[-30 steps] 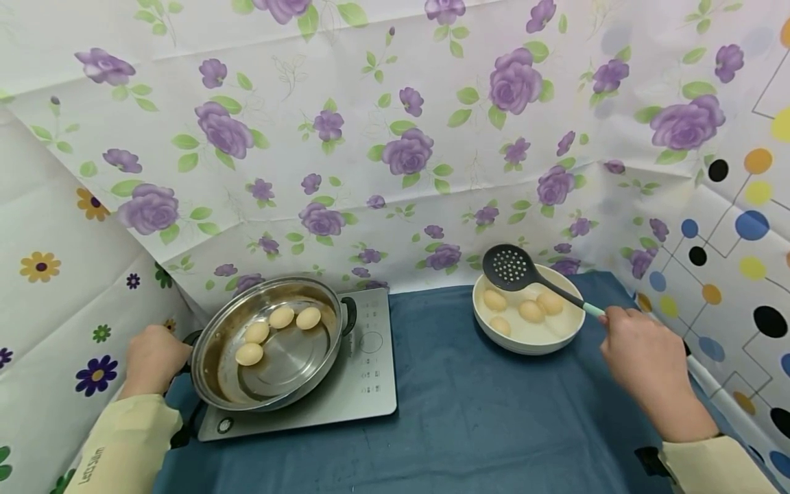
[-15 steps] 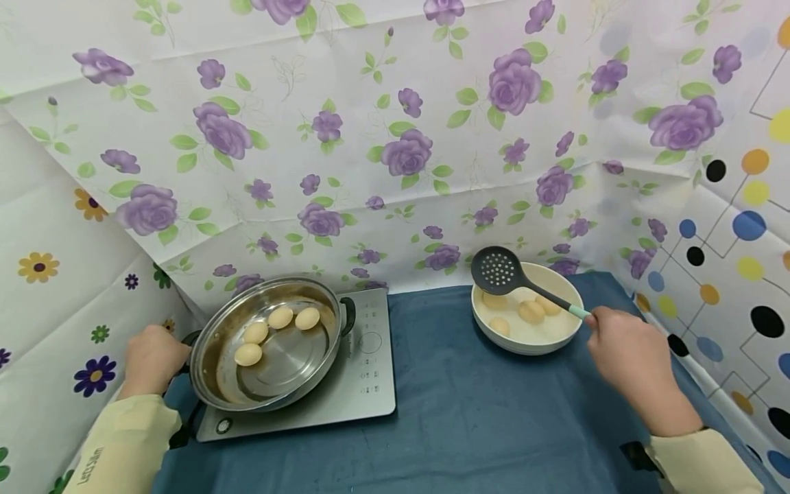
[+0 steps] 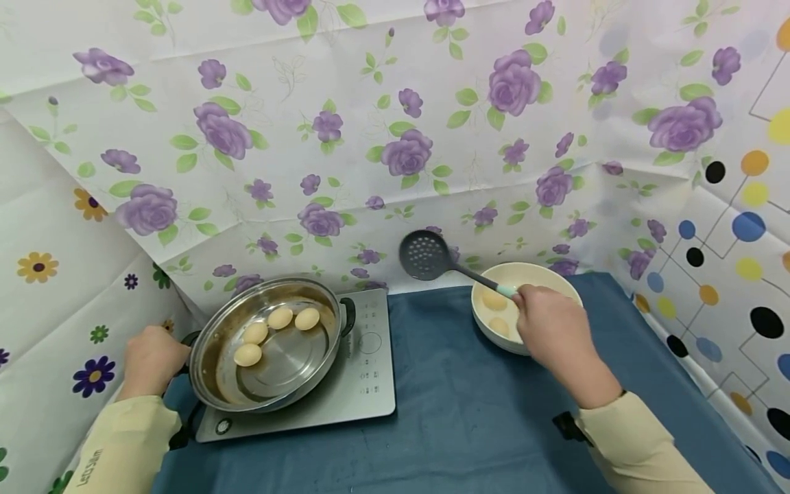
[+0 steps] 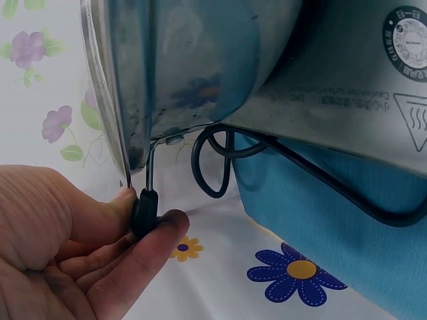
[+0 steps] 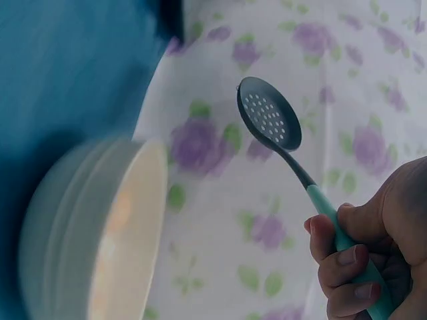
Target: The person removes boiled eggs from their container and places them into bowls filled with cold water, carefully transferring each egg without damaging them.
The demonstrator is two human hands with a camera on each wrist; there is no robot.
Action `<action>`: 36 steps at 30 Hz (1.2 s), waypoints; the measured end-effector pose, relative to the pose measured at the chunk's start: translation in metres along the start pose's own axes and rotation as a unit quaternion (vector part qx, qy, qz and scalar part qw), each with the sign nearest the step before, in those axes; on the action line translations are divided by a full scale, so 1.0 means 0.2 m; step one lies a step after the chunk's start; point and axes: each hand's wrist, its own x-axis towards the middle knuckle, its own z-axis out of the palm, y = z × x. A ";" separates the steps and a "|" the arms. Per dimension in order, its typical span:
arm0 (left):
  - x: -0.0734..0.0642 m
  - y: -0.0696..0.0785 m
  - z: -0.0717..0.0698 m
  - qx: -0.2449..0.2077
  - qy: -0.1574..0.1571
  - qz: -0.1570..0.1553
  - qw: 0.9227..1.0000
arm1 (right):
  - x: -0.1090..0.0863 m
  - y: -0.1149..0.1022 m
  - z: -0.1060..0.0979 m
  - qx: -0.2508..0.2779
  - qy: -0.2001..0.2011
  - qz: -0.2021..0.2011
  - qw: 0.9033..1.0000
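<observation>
My right hand [image 3: 551,334] grips the mint handle of a dark slotted skimmer [image 3: 426,255], whose perforated head carries nothing and hangs left of the white bowl [image 3: 481,326]. In the right wrist view the fingers wrap the handle [image 5: 325,205]. Eggs [image 3: 494,300] lie in the bowl, partly hidden behind the hand. At the left, my left hand [image 3: 154,361] pinches the black side handle [image 4: 145,212] of a steel pan [image 3: 290,370] between thumb and fingers. Several eggs [image 3: 280,318] rest inside the pan, which is tilted in the head view's perspective on the cooktop.
The pan sits on a flat silver induction cooktop [image 3: 370,370] with a black cord [image 4: 320,180] at its left side. A blue cloth [image 3: 444,398] covers the table. Flowered sheets [image 3: 370,103] stand behind and at the left, a dotted one [image 3: 747,274] at the right.
My right hand has moved left with the skimmer, whose head has gone from above the bowl to beyond its left rim. My left hand and the pan have stayed put.
</observation>
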 end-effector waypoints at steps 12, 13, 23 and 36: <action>0.00 0.01 0.00 -0.003 0.005 0.006 1.000 | 0.13 -0.40 0.05 0.004 0.018 -0.094 0.995; 0.00 0.01 0.00 -0.003 0.005 0.007 1.000 | 0.14 -0.43 0.06 -0.001 0.019 -0.102 0.995; 0.02 0.00 0.00 0.001 -0.003 -0.003 1.000 | 0.19 -0.67 0.11 -0.031 0.023 -0.169 0.985; 0.02 0.00 0.00 -0.001 -0.006 -0.007 1.000 | 0.20 -0.82 0.27 -0.132 0.107 -0.267 0.949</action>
